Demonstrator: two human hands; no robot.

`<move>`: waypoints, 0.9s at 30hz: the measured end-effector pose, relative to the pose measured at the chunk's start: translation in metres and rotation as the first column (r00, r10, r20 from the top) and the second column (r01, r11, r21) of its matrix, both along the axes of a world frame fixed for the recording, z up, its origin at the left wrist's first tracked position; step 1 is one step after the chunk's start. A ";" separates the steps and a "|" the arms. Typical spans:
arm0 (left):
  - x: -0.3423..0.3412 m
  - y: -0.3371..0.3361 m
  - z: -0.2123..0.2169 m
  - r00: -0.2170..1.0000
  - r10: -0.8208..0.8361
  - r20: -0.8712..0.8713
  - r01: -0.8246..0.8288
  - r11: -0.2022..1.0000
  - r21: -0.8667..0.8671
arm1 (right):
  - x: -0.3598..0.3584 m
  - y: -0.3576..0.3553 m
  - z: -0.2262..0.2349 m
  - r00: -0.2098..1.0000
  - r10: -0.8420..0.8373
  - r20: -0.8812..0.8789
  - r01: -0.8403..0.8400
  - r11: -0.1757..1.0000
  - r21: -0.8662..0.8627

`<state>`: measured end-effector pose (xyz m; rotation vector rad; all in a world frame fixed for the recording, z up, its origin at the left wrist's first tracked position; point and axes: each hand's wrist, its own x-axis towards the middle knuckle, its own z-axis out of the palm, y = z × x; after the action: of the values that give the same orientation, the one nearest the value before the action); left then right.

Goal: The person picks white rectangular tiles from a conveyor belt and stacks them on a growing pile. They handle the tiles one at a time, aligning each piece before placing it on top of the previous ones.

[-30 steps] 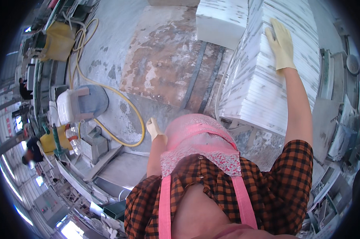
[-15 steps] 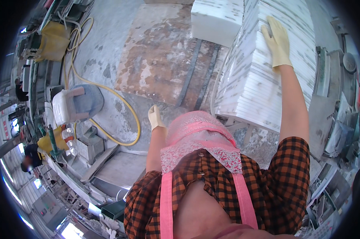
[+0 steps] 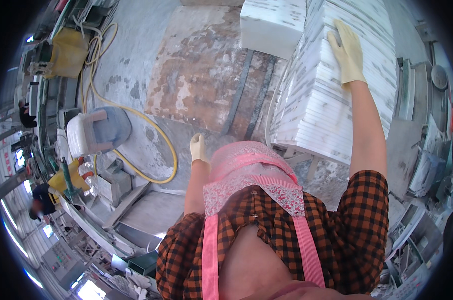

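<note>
My right hand point(image 3: 348, 52), in a cream rubber glove, lies on the top edges of a long row of white stone slabs point(image 3: 331, 112) with grey streaks. Its fingers are stretched out, thumb apart, and nothing is gripped. Down by my apron point(image 3: 249, 162), my left hand point(image 3: 198, 148) wears the same kind of glove. Its fingers are curled in, and no object shows in them; it hangs over the floor, apart from the slabs. Left of the row's far part stands a shorter block of white slabs point(image 3: 271, 30).
A stained brown board point(image 3: 191, 75) with two dark strips lies on the grey concrete floor. At left a yellow hose point(image 3: 172, 145) loops past a whitish plastic tub point(image 3: 86, 131). Machinery lines the left side, where a person in dark clothes point(image 3: 42, 200) is seen. Metal frames flank the slabs' right side.
My left hand has shifted slightly to the right. My right hand stays on the slabs with barely any movement.
</note>
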<state>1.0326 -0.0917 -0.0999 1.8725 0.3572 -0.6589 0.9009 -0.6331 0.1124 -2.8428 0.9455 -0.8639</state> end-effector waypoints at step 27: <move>0.035 -0.010 -0.039 0.994 -0.032 -0.106 0.012 0.982 -0.186 | 0.005 0.012 0.018 0.999 0.022 -0.034 -0.018 0.992 0.126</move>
<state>1.0672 -0.1018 -0.1391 1.6694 0.3340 -0.7846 0.9062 -0.6207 0.1303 -2.7648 0.9380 -0.7268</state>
